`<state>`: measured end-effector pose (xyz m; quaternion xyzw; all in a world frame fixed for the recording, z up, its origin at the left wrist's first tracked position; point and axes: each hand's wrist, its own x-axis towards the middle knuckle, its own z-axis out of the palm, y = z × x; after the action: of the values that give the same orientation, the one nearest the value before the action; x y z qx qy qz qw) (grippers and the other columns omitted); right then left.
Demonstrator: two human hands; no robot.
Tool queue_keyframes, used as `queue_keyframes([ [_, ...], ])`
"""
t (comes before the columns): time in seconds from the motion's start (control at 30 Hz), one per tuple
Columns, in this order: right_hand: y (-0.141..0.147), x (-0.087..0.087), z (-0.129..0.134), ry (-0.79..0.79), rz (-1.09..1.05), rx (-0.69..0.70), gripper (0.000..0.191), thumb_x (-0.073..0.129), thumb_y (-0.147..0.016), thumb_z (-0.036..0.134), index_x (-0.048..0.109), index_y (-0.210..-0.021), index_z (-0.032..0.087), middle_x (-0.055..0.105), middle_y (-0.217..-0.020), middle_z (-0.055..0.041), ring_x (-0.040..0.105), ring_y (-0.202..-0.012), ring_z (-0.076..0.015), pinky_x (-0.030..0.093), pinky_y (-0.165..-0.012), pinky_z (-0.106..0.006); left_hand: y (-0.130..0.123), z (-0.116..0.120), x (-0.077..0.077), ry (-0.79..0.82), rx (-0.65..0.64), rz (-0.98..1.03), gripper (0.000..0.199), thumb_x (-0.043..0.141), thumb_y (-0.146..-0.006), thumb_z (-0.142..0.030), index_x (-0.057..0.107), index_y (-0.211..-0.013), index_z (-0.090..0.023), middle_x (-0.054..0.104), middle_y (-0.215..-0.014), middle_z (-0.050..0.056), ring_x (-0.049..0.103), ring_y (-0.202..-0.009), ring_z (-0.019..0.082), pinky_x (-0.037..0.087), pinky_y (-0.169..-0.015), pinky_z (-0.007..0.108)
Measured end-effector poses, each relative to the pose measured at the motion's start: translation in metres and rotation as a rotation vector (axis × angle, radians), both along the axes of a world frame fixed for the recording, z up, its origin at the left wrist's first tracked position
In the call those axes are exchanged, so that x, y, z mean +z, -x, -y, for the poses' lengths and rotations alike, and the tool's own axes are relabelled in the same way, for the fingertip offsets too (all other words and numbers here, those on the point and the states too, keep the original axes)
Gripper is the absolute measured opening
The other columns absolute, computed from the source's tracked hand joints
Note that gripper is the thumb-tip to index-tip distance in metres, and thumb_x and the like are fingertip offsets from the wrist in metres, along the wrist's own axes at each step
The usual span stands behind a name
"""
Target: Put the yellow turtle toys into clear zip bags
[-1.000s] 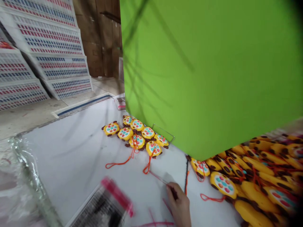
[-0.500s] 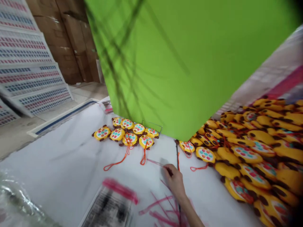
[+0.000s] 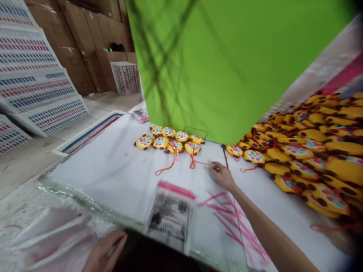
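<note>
My right hand (image 3: pixel 222 174) is closed above the white tabletop (image 3: pixel 93 162), its fingertips pinching a thin pink strip (image 3: pixel 202 163). The strip points left toward the orange cord of a yellow toy (image 3: pixel 192 148) with brown feet and colored dots. Similar toys (image 3: pixel 160 142) lie beside it in two short rows, a few with orange cord loops. At the lower left, below the table's near edge, my left hand (image 3: pixel 106 249) is curled, fingers together; what they hold, if anything, is hidden. A white plastic bag (image 3: pixel 56 238) lies beside it.
Loose pink strips (image 3: pixel 227 207) and a clear zip bag (image 3: pixel 170 219) with a pink top lie near the front edge. A heap of yellow toys (image 3: pixel 309 151) covers the right side. A large green panel (image 3: pixel 215 68) stands behind. White crates (image 3: pixel 42 87) are stacked left.
The view has shifted, so the table appears higher and farther right. My left hand has come into view at the bottom. My right hand still pinches the pink strip near the same toys.
</note>
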<state>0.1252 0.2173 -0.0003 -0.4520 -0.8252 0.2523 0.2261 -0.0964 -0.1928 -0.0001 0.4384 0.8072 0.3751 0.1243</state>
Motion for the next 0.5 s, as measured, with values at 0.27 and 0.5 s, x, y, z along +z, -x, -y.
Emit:
queue_keyframes([
  [0.27,-0.006,0.082,0.049,-0.202,0.154,0.079,0.048,0.062,-0.073,0.032,0.055,-0.119,0.02,0.052,-0.124,-0.0144,0.051,-0.11,-0.0305,0.043,-0.087,-0.042,-0.031,-0.099,-0.004,0.147,-0.368,-0.352,0.066,0.053,-0.08,-0.043,0.035,-0.135,-0.013,0.027,-0.145,0.02,0.02,-0.133,0.036,0.025,-0.103,0.054],
  [0.5,0.0,0.096,0.118,-0.016,0.272,0.335,0.037,0.061,-0.072,0.036,0.064,-0.106,0.021,0.067,-0.102,-0.0097,0.065,-0.081,-0.0232,0.052,-0.068,-0.034,-0.044,-0.109,-0.014,0.16,-0.51,-0.325,0.072,0.054,-0.077,-0.05,0.035,-0.135,-0.014,0.02,-0.146,0.022,0.006,-0.135,0.038,0.013,-0.104,0.06],
])
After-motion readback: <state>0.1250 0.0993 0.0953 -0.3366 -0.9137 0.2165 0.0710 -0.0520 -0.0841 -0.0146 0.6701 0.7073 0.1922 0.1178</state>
